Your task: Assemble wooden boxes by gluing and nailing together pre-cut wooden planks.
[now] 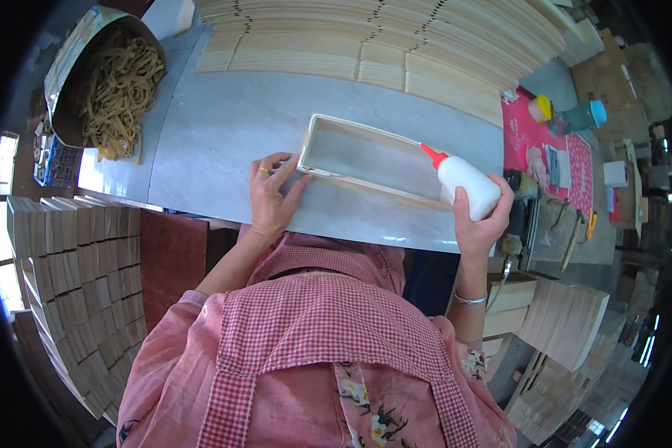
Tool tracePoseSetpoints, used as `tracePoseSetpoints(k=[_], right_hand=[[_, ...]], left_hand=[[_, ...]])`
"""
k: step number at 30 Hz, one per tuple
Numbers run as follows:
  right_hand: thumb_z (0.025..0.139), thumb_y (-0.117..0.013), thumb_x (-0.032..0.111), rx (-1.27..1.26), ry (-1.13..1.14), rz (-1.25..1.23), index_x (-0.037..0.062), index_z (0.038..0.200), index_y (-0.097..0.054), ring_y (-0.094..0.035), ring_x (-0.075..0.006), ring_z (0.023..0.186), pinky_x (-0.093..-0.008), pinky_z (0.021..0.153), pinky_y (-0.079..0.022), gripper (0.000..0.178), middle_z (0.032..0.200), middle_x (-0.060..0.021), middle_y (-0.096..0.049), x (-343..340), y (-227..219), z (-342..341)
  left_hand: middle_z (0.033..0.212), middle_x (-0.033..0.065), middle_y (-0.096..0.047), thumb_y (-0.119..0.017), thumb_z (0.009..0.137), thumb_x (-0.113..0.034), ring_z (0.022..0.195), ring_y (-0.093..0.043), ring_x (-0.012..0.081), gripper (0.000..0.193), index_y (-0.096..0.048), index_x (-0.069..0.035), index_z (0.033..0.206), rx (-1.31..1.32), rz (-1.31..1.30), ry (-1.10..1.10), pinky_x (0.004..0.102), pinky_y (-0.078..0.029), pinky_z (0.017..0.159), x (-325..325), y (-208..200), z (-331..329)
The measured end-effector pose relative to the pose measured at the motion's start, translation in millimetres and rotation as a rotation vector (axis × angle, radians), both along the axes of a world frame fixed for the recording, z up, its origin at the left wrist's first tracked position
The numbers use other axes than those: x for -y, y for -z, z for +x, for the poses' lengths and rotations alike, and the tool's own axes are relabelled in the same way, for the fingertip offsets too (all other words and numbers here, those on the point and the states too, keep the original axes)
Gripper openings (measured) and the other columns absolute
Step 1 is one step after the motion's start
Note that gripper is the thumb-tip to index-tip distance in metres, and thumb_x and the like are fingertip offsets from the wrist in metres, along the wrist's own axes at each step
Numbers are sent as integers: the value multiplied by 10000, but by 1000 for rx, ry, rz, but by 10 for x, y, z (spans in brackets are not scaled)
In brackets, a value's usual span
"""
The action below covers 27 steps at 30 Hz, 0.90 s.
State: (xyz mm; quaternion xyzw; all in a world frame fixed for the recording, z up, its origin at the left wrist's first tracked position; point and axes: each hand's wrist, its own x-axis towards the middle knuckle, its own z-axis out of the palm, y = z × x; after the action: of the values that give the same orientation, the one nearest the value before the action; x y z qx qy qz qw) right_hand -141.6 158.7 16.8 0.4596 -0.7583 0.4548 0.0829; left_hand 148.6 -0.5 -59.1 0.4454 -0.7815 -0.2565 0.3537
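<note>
A narrow rectangular wooden frame [373, 190] lies on the table, its upper edges pale with what looks like a line of white glue. At its left end, my left hand [273, 193] grips the near corner between thumb and index finger; a ring is on one finger. My right hand [482, 224] is wrapped around a white squeeze glue bottle [467, 185] with a red nozzle. The bottle is tilted, and its tip meets the far edge of the frame toward the right end. The bottle and hand hide the frame's right end.
Stacked thin wooden boards [299, 63] line the table's far side. A container of tan bands [123, 93] stands at far left. Wood block stacks [89, 246] rise at lower left. A blue-lidded jar [579, 117] and a yellow-lidded one [541, 109] stand on the right.
</note>
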Motion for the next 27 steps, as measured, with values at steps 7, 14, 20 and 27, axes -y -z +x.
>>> tracePoseSetpoints(k=[7, 14, 20, 27], right_hand=[[784, -808, 137, -42, 101, 4, 24, 1261, -534, -640, -292, 863, -389, 765, -541, 562, 1079, -159, -649, -262, -26, -167], [788, -803, 138, -6, 173, 13, 26, 1262, -535, -639, -297, 865, -395, 773, -537, 556, 1084, -161, -650, -420, -41, -246], [791, -800, 138, -24, 187, 10, 26, 1257, -539, -637, -294, 866, -392, 771, -537, 546, 1081, -160, -650, -507, -39, -250], [794, -793, 131, 6, 195, 29, 27, 1255, -540, -633, -289, 860, -389, 771, -537, 536, 1073, -157, -650, -736, -111, -102]], left_hand=[[1224, 99, -625, -785, 852, -142, 1070, -493, 246, 391, -736, -101, 1238, 12, -5, 9, 332, -482, 856, -5, 16, -6], [1219, 92, -629, -782, 856, -137, 1071, -494, 247, 381, -737, -86, 1231, 12, -27, 2, 337, -481, 870, 8, 39, -2], [1224, 91, -631, -780, 858, -133, 1070, -497, 249, 370, -739, -72, 1221, 8, -33, -1, 337, -480, 885, -14, 32, -16], [1226, 93, -633, -783, 857, -137, 1070, -499, 247, 372, -738, -60, 1218, 22, -55, 3, 335, -480, 889, -5, 61, -14]])
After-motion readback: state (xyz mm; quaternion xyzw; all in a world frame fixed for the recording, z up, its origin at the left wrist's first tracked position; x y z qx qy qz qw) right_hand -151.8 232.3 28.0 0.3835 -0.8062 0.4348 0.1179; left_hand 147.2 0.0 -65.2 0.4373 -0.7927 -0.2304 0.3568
